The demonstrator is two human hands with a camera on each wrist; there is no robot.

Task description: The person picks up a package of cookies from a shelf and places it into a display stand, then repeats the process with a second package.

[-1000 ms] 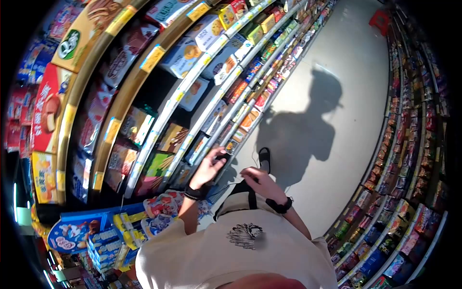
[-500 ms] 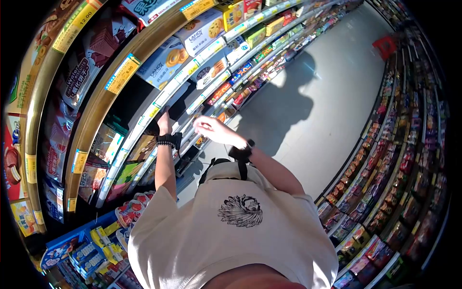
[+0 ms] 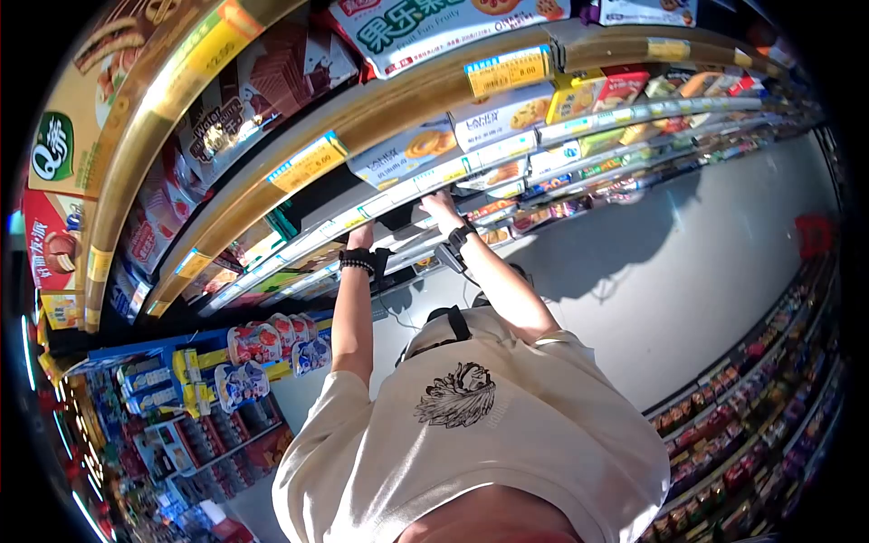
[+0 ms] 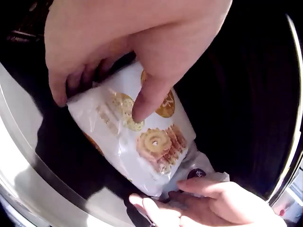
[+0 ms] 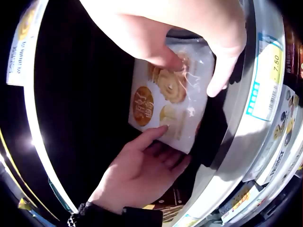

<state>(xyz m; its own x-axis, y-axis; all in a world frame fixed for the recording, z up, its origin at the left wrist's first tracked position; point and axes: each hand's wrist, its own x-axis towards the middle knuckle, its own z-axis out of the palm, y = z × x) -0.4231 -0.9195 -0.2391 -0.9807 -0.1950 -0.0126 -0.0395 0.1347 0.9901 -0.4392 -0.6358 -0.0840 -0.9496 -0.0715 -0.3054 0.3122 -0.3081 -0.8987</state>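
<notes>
In the supermarket aisle, within the dark recess of the shelf (image 5: 236,153), the biscuit packet (image 4: 147,142) is held at opposite ends of its long axis, pinched between thumb and fingers by left hand (image 4: 128,38) and right hand (image 4: 213,208) alike.

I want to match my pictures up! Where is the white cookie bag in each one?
Head: not seen; the left hand and right hand reach into the dark shelf, which hides it.
Left wrist: cookie bag in the middle, under the left hand's thumb.
Right wrist: cookie bag upper middle, just below the right hand's grip.
Shared landmark: the left hand, which shows in every view.
</notes>
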